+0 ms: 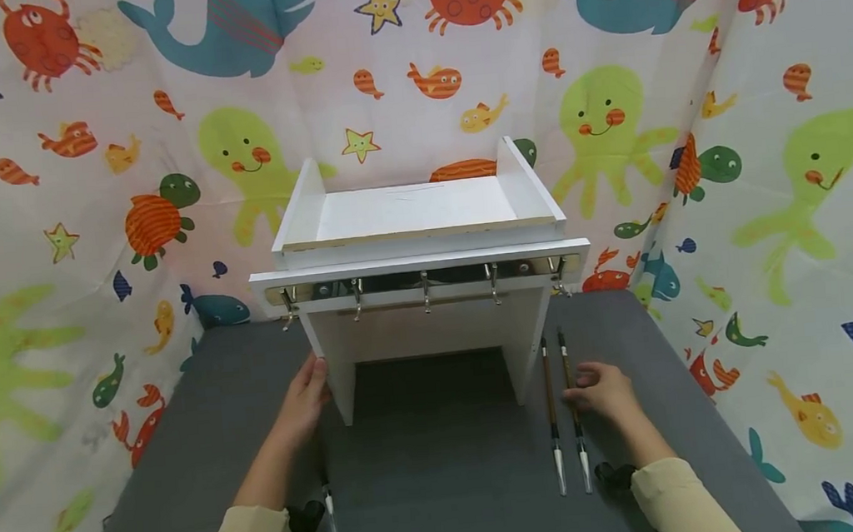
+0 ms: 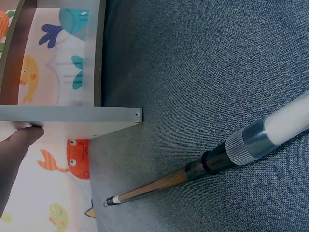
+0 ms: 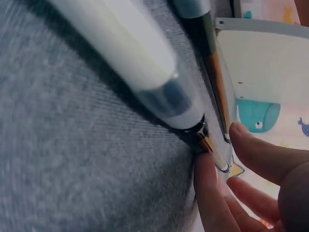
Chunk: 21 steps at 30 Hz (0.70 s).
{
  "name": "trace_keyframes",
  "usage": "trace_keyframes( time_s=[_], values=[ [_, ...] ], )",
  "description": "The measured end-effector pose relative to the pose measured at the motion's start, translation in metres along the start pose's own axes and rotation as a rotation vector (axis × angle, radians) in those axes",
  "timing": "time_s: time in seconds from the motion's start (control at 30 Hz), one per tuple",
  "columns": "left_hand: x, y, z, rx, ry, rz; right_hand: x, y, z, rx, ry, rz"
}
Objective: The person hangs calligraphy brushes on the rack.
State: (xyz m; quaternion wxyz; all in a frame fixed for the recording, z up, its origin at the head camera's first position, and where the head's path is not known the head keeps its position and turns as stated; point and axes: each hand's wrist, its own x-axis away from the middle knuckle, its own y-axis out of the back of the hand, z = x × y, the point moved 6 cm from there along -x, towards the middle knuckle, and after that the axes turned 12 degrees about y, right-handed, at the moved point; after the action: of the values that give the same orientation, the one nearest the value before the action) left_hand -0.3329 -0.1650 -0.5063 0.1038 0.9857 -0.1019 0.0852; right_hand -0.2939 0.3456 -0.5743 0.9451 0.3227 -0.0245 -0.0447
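Brown along the rightmost brush (image 1: 578,428), pointing up-frame, lower right. Lies left of right hand (image 1: 608,391), at parted fingers; can't tell grip of left hand (image 1: 305,397).

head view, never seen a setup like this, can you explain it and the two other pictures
There's no machine, just a person's left hand and right hand, both bare. The wide picture comes from a camera on the head; the others from cameras on each wrist. On the gray surface are a white shelf unit with hooks and three long brushes. The left hand touches the unit's side; the right is at the outermost right brush, with no clear grip visible.
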Motion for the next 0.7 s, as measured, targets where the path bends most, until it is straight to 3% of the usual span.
trace_keyframes(
  time_s=[0.2, 0.7],
  values=[
    [-0.001, 0.000, -0.002, -0.006, -0.030, 0.005, -0.003, -0.002, 0.003, 0.126, 0.000, -0.002],
    [-0.002, 0.002, 0.001, -0.016, -0.013, -0.024, 0.010, 0.009, 0.011, 0.019, -0.020, 0.022]
  ],
)
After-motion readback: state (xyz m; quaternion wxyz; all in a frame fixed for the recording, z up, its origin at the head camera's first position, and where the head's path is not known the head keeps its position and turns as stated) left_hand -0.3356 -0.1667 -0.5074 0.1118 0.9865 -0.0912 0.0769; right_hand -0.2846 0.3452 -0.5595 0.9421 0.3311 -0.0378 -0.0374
